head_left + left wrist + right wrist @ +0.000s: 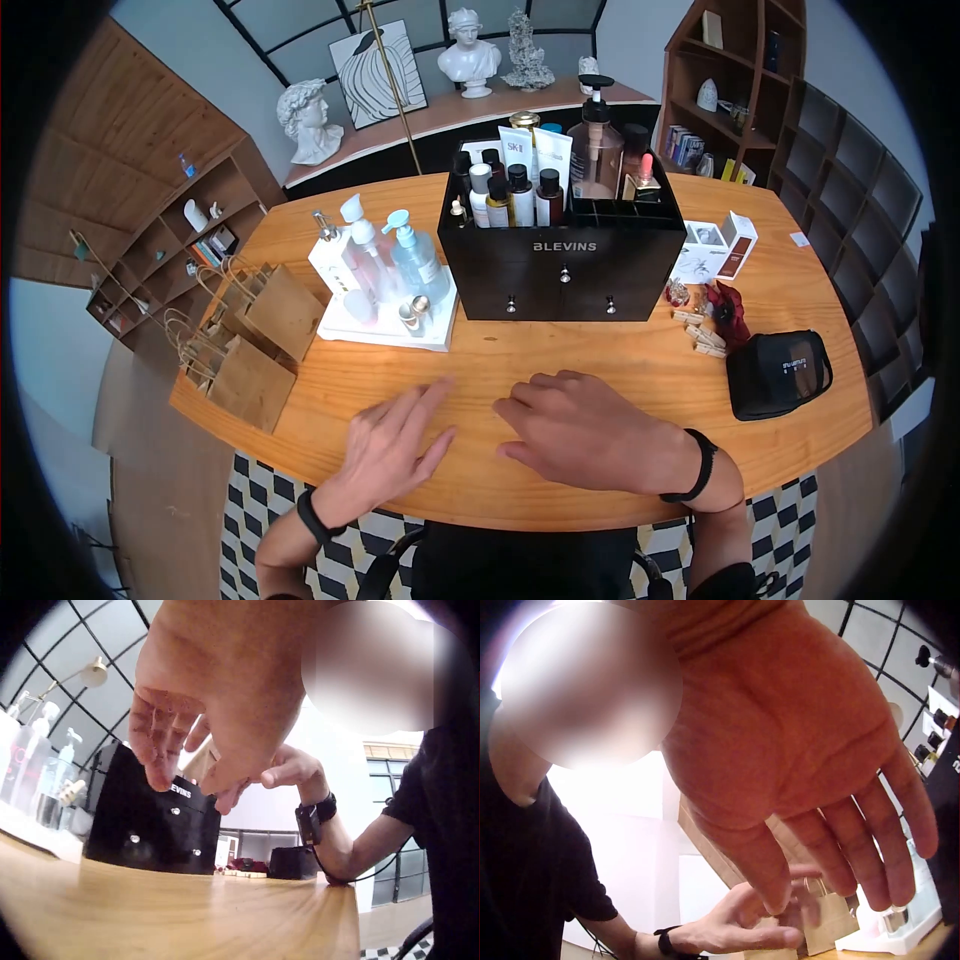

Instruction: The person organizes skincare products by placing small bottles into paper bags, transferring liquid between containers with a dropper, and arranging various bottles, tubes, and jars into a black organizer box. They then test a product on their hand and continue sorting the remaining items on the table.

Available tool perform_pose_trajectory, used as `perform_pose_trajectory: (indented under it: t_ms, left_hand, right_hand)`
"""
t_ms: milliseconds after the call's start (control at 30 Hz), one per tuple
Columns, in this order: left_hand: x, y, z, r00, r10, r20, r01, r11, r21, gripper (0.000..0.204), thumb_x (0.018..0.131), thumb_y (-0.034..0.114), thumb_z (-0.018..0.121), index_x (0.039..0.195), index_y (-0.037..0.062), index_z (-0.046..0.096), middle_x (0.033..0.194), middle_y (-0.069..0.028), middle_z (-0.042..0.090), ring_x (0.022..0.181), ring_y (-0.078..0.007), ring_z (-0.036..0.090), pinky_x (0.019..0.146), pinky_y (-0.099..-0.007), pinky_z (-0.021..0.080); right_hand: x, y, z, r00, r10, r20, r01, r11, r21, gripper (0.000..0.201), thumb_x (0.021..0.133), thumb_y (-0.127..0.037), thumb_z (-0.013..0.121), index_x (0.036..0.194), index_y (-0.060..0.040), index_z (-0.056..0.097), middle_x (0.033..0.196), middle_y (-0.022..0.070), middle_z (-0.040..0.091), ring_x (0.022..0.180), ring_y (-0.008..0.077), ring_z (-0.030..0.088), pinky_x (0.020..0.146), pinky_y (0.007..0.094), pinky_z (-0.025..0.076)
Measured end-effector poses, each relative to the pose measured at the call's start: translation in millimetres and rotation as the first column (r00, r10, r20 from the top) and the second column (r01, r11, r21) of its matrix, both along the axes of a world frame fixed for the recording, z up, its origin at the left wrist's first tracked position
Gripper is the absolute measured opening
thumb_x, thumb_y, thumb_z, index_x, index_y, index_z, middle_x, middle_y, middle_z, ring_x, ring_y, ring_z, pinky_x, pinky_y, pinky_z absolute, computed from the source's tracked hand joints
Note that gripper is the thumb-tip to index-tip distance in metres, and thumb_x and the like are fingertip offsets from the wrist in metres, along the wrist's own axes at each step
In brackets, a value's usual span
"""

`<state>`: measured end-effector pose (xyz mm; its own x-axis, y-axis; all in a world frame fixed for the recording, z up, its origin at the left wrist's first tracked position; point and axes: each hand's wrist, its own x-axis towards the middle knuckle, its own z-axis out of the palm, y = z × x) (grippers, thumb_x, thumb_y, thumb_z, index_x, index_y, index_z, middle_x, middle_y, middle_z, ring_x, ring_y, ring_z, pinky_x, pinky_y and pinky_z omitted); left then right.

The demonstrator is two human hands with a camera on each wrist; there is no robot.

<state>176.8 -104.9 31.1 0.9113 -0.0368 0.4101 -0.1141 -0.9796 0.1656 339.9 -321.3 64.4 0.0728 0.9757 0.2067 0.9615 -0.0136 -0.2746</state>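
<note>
My left hand hovers over the front of the wooden table, its fingers extended and holding nothing. Facing it, my right hand is also over the table with a bare palm, its fingers loosely straight in the right wrist view. A gap separates the two hands in the head view. Beyond them stands a black cosmetics organizer with small knobbed drawers, packed on top with bottles and tubes. Nearest my left hand is a white tray carrying pump bottles and a small metallic-capped jar.
Brown paper bags line the table's left edge. To the right sit a black pouch, a dark red fabric flower, small wooden clips and white boxes. White busts stand on a ledge behind.
</note>
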Motion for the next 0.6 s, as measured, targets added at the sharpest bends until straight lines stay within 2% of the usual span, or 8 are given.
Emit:
perform_pose_trajectory:
  t_ms: [100, 167, 267, 333, 400, 467, 533, 600]
  left_hand:
    - [43, -11, 15, 0.983, -0.172, 0.061, 0.170, 0.985, 0.036, 0.086, 0.083, 0.013, 0.082, 0.158, 0.0008, 0.042, 0.152, -0.0225, 0.052, 0.122, -0.0387, 0.061, 0.099, -0.0448, 0.052]
    - [71, -24, 29, 0.968, -0.251, 0.014, 0.250, 0.966, 0.072, 0.098, 0.078, 0.014, 0.083, 0.163, 0.0013, 0.036, 0.162, -0.0217, 0.044, 0.130, -0.0389, 0.056, 0.106, -0.0455, 0.047]
    - [108, -36, 29, 0.933, -0.323, 0.158, 0.284, 0.932, 0.227, 0.103, 0.075, 0.013, 0.083, 0.165, 0.0002, 0.033, 0.160, -0.0233, 0.046, 0.128, -0.0387, 0.058, 0.107, -0.0458, 0.046]
    - [125, -40, 23, 0.956, -0.249, 0.153, 0.214, 0.953, 0.213, 0.101, 0.077, 0.012, 0.082, 0.165, 0.0001, 0.033, 0.159, -0.0244, 0.047, 0.127, -0.0380, 0.058, 0.107, -0.0456, 0.045]
    - [126, -36, 20, 0.976, -0.165, 0.142, 0.136, 0.972, 0.193, 0.100, 0.078, 0.012, 0.081, 0.165, 0.0000, 0.033, 0.158, -0.0255, 0.047, 0.126, -0.0373, 0.058, 0.107, -0.0455, 0.045]
    - [120, -32, 15, 0.975, -0.215, 0.058, 0.202, 0.963, 0.177, 0.097, 0.081, 0.013, 0.078, 0.165, -0.0005, 0.032, 0.155, -0.0286, 0.050, 0.122, -0.0373, 0.059, 0.105, -0.0452, 0.046]
    - [112, -29, 13, 0.981, -0.187, 0.055, 0.173, 0.964, 0.203, 0.090, 0.083, 0.012, 0.075, 0.162, -0.0045, 0.034, 0.142, -0.0282, 0.059, 0.116, -0.0376, 0.063, 0.100, -0.0430, 0.048]
    - [100, -33, 23, 0.973, -0.191, -0.132, 0.209, 0.968, 0.139, 0.083, 0.085, 0.009, 0.071, 0.159, -0.0090, 0.037, 0.125, -0.0255, 0.066, 0.107, -0.0370, 0.067, 0.095, -0.0414, 0.049]
  right_hand:
    - [-2, 2, 5, 0.997, -0.011, -0.071, 0.006, 0.998, -0.058, 0.028, 0.098, -0.024, 0.071, 0.105, 0.0027, 0.069, 0.104, 0.0189, 0.071, 0.101, 0.0348, 0.071, 0.086, 0.0445, 0.056]
    - [-1, 4, 1, 0.999, -0.001, -0.041, 0.000, 0.999, -0.038, 0.030, 0.095, -0.026, 0.075, 0.103, 0.0026, 0.071, 0.101, 0.0182, 0.071, 0.100, 0.0352, 0.071, 0.087, 0.0449, 0.056]
    - [0, 2, 0, 0.993, -0.079, 0.084, 0.075, 0.996, 0.052, 0.034, 0.090, -0.029, 0.080, 0.099, 0.0035, 0.072, 0.099, 0.0179, 0.070, 0.100, 0.0355, 0.069, 0.090, 0.0451, 0.056]
    - [-3, 4, 1, 0.974, -0.147, 0.171, 0.125, 0.983, 0.133, 0.035, 0.087, -0.028, 0.082, 0.096, 0.0045, 0.073, 0.101, 0.0185, 0.070, 0.101, 0.0356, 0.068, 0.091, 0.0449, 0.055]
    - [-8, 6, 0, 0.902, -0.357, 0.245, 0.359, 0.933, 0.035, 0.034, 0.083, -0.028, 0.084, 0.094, 0.0031, 0.074, 0.106, 0.0188, 0.070, 0.104, 0.0348, 0.066, 0.091, 0.0432, 0.053]
    - [-7, 4, 5, 0.901, -0.307, 0.308, 0.313, 0.949, 0.032, 0.033, 0.082, -0.028, 0.084, 0.096, -0.0001, 0.074, 0.102, 0.0166, 0.071, 0.098, 0.0331, 0.067, 0.086, 0.0434, 0.054]
    - [-4, 1, 16, 0.967, -0.220, 0.130, 0.227, 0.973, -0.042, 0.029, 0.086, -0.026, 0.080, 0.099, -0.0006, 0.074, 0.094, 0.0132, 0.071, 0.090, 0.0291, 0.069, 0.082, 0.0426, 0.054]
    - [3, 0, 21, 0.944, -0.269, 0.191, 0.284, 0.957, -0.059, 0.025, 0.084, -0.022, 0.080, 0.099, -0.0020, 0.073, 0.091, 0.0107, 0.071, 0.087, 0.0286, 0.071, 0.080, 0.0432, 0.054]
